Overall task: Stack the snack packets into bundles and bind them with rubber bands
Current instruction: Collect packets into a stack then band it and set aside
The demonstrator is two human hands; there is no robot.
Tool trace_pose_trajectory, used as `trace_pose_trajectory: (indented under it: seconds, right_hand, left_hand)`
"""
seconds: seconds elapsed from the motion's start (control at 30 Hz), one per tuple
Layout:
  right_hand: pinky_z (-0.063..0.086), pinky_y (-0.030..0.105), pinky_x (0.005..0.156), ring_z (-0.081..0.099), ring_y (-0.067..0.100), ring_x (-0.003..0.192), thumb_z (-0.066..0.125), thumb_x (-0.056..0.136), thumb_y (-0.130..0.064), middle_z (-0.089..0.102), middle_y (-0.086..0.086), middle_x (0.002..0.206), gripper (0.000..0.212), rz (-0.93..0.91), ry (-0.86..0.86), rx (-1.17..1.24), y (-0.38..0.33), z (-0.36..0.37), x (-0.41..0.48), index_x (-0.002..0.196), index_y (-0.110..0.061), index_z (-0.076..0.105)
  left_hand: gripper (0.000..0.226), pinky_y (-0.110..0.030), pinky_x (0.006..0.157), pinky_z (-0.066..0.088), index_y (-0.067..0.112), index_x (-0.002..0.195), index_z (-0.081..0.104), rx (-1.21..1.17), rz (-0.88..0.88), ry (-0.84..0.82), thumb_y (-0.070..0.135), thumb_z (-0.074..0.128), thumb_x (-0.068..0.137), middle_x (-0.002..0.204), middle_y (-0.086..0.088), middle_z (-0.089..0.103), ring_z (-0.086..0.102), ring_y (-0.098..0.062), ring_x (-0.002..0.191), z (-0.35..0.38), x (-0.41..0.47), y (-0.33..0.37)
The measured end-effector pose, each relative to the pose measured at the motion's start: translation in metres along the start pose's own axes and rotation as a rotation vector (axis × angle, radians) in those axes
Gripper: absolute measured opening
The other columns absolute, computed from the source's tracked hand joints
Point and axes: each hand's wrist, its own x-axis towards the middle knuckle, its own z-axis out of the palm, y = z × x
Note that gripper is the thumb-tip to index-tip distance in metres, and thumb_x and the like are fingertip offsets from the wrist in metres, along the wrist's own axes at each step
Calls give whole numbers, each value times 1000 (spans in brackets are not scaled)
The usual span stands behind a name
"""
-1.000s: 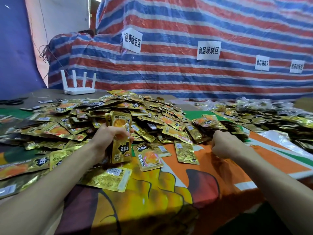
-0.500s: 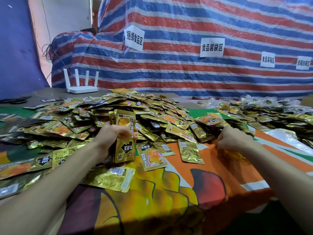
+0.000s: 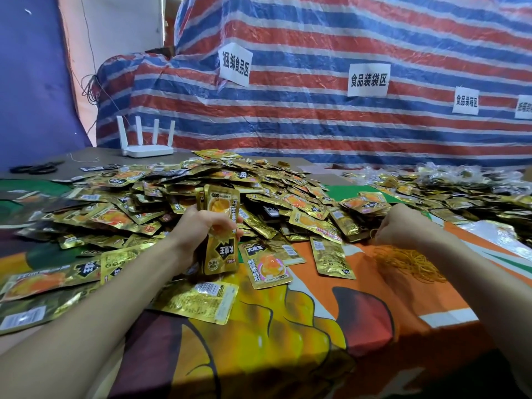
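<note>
**Head view.** Nearest the camera, a printed orange-and-yellow tablecloth [image 3: 345,298] covered the table. A single pkt [image 3: 198,300] lay flat on it, back side up, just beside the L forearm.

Beyond it the L hand [image 3: 198,228] was clamped round a stack of pkts [image 3: 221,246]. The stack stood upright w/ its printed face toward the camera, at the near edge of the heap.

To the R, a tangle of thin yellow rubber bands [image 3: 411,263] lay on the orange cloth, just below the R hand [image 3: 403,223]. R hand: fingers curled, back toward the camera. A thin yellow strand showed at its fingertips, but whether it was pinched could not be told.

Behind both hands a heap of loose pkts [image 3: 178,194], gold foil, spread over the L and centre of the table. A second heap [image 3: 460,194] lay far R, apart from the first.

Further back, a white router [image 3: 146,151] w/ four antennas stood near the table's far edge. Bkgd: a striped tarp [image 3: 316,125], red-blue-white, carrying paper labels [image 3: 368,79].
</note>
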Motion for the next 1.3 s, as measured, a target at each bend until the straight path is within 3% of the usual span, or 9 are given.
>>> trace_pose_trajectory:
  seconds: [0.13, 0.27, 0.47, 0.6, 0.67, 0.77, 0.9, 1.17, 1.3]
  right_hand:
    - [38, 34, 54, 49, 25, 57, 63, 82, -10, 55, 11, 64, 13, 10, 77, 98, -4, -14, -2, 70, -6, 62]
    - [42, 34, 60, 54, 24, 67, 62, 91, -11, 62, 13, 75, 20, -102, 25, 236, -25, -18, -8, 94, 4, 75]
    - [40, 18, 48, 51, 11, 67, 68, 96, -26, 67, 0, 82, 12, -375, -253, 728, -97, -3, -50, 91, -16, 73]
    - [34, 21, 49, 44, 12, 61, 69, 95, -27, 56, 3, 73, 15, -483, -357, 908, -151, 23, -64, 89, -15, 75]
    - [30, 18, 44, 41, 9, 52, 69, 95, -26, 55, 1, 65, 17, -526, -281, 940, -171, 34, -65, 84, -15, 77]
    - [28, 13, 39, 37, 0, 38, 64, 98, -17, 58, -6, 58, 24, -546, -116, 966, -189, 50, -61, 75, -17, 72]
    - [35, 16, 49, 46, 3, 54, 63, 100, -27, 59, -4, 68, 21, -520, -91, 948, -190, 73, -54, 92, -12, 75]
    - [39, 29, 77, 57, 20, 83, 53, 83, -13, 67, 16, 107, 12, -510, -967, 1677, -166, 54, -51, 89, -7, 61]
    - [35, 45, 110, 49, 38, 104, 49, 72, -11, 57, 9, 69, 13, -480, -948, 1961, -164, 49, -56, 61, -13, 55]
  left_hand:
    - [15, -50, 97, 53, -2, 93, 70, 14, -8, -26, 0, 68, 78, 97, -21, 76, 73, -33, 89, -1, 0, -1]
    - [17, -47, 92, 55, -4, 95, 72, -19, 0, -43, -3, 65, 79, 100, -20, 76, 72, -34, 91, -1, 0, -1]
    - [57, -47, 97, 51, -8, 126, 61, -135, -11, -183, 9, 66, 71, 124, -5, 72, 73, -23, 89, -1, -4, 5]
    - [37, -53, 105, 44, 2, 101, 77, -132, -65, -110, 14, 70, 67, 108, -21, 74, 66, -33, 100, -3, -6, 8]
    - [38, -51, 97, 52, -9, 104, 70, -126, -82, -31, 8, 71, 70, 104, -25, 73, 68, -35, 98, -4, -4, 9]
    - [21, -27, 53, 57, -10, 101, 64, -162, -91, 18, -3, 63, 81, 83, -15, 76, 72, -20, 62, -5, 0, 7]
    - [19, -31, 63, 58, -3, 97, 70, -208, -144, -49, 3, 62, 82, 84, -14, 74, 69, -23, 66, -13, 4, 8]
    - [39, -37, 73, 59, 2, 110, 61, -622, -93, -418, 2, 55, 71, 86, -10, 64, 64, -24, 72, -19, 2, 8]
    - [44, -38, 75, 57, 1, 114, 58, -623, -69, -533, 4, 59, 70, 88, -8, 59, 60, -22, 73, -12, -1, 8]
